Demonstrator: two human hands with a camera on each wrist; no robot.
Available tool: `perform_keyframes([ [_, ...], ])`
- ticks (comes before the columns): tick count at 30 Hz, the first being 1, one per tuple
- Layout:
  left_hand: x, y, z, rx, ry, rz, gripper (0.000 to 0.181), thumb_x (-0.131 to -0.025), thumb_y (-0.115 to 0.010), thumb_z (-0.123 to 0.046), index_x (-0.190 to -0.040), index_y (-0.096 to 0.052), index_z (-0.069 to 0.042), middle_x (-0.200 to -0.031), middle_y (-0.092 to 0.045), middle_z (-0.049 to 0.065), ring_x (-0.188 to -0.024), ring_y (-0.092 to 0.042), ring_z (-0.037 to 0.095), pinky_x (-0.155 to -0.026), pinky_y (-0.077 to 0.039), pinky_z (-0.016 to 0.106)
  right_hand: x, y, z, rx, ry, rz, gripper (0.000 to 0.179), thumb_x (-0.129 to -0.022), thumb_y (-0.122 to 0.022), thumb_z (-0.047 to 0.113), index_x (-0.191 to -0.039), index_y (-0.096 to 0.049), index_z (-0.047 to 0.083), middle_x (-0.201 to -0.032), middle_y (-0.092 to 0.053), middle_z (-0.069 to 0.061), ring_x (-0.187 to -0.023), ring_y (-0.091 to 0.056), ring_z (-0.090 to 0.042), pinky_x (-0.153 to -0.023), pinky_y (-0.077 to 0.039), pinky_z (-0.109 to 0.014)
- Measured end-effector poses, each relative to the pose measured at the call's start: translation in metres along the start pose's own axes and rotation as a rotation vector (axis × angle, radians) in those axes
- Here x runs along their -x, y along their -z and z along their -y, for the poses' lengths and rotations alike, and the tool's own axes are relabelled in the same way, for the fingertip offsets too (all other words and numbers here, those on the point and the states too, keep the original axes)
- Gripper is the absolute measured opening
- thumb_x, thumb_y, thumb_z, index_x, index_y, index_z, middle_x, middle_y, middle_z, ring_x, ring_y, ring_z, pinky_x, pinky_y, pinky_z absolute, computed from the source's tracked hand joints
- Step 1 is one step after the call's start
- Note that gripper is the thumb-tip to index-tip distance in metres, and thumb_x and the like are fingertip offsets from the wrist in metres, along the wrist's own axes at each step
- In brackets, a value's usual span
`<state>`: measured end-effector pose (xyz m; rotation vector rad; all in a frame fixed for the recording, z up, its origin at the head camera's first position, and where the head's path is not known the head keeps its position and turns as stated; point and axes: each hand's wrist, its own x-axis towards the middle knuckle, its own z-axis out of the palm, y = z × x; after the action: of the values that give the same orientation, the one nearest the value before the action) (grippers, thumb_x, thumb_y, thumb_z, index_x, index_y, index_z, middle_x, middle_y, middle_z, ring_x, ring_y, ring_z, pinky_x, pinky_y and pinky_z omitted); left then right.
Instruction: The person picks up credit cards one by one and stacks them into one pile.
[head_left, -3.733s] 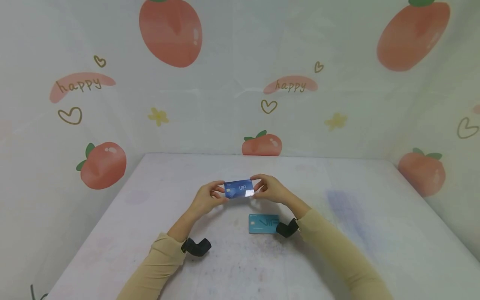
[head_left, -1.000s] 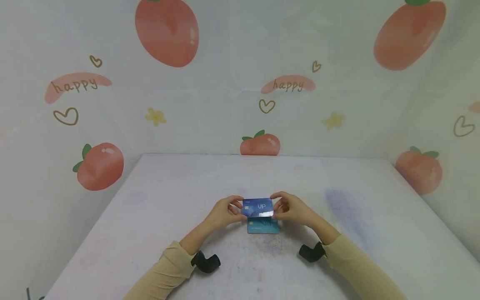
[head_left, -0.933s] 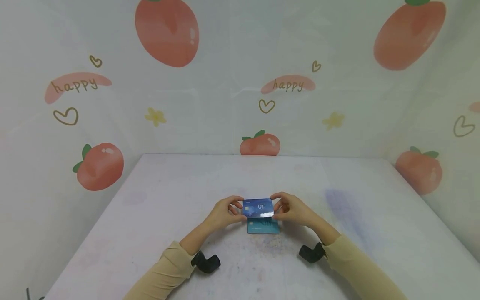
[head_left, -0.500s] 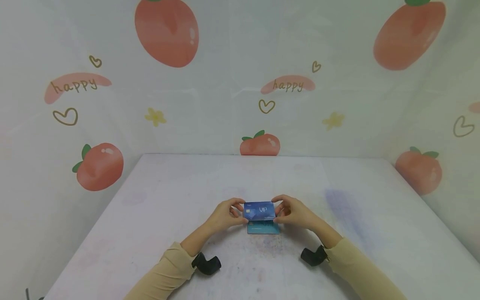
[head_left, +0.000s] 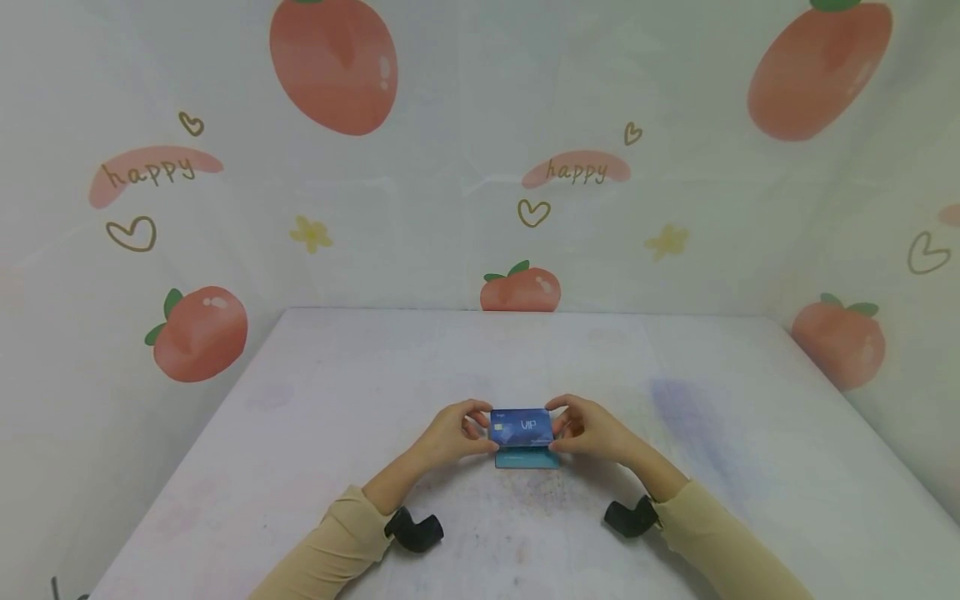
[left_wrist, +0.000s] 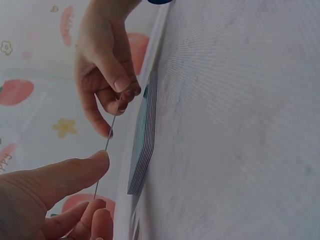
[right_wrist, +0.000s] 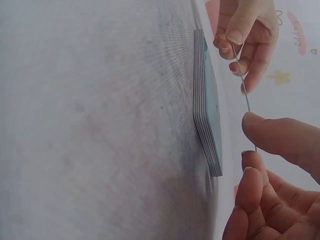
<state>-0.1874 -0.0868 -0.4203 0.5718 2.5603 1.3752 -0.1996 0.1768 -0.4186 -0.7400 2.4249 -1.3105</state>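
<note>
In the head view, a blue VIP card [head_left: 521, 427] is held level between two hands. My left hand [head_left: 450, 435] pinches its left end between thumb and fingers. At the opposite end, my right hand [head_left: 592, 432] grips it the same way. Below lies a neat stack of cards [head_left: 527, 459] with a teal one on top, mostly covered by the blue card from this angle. Both wrist views show the blue card edge-on as a thin line, apart from the stack [left_wrist: 145, 145]. Several layers show along the stack's side [right_wrist: 201, 95].
A white, faintly stained table [head_left: 360, 367] spreads around the hands, with a purple smudge [head_left: 686, 417] at the right. Behind it hangs a white backdrop [head_left: 450, 225] printed with peaches and hearts. A black wrist device [head_left: 416, 531] sits at the left cuff, another [head_left: 630, 518] at the right.
Both hands have brought the blue card rightward and nearer the person, over the stack. In the last second it has lowered slightly, covering more of the teal card in the head view.
</note>
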Motion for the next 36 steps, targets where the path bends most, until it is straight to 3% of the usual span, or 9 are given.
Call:
perform_keyframes([
  [36,0.0010,-0.0080,0.0003,-0.046,-0.012,0.036,0.050,-0.073,-0.077,-0.011,-0.117,-0.056,0.002,-0.093,-0.062,0.009,-0.071,-0.050,0.008,-0.064,-0.043,0.018,0.0093,-0.0027,-0.0011,0.004,-0.022,0.023,0.051,-0.077,-0.073,0.008,-0.119,-0.047,-0.006,-0.085,-0.061,-0.015,-0.063,-0.050,-0.004,-0.056,-0.045,-0.019],
])
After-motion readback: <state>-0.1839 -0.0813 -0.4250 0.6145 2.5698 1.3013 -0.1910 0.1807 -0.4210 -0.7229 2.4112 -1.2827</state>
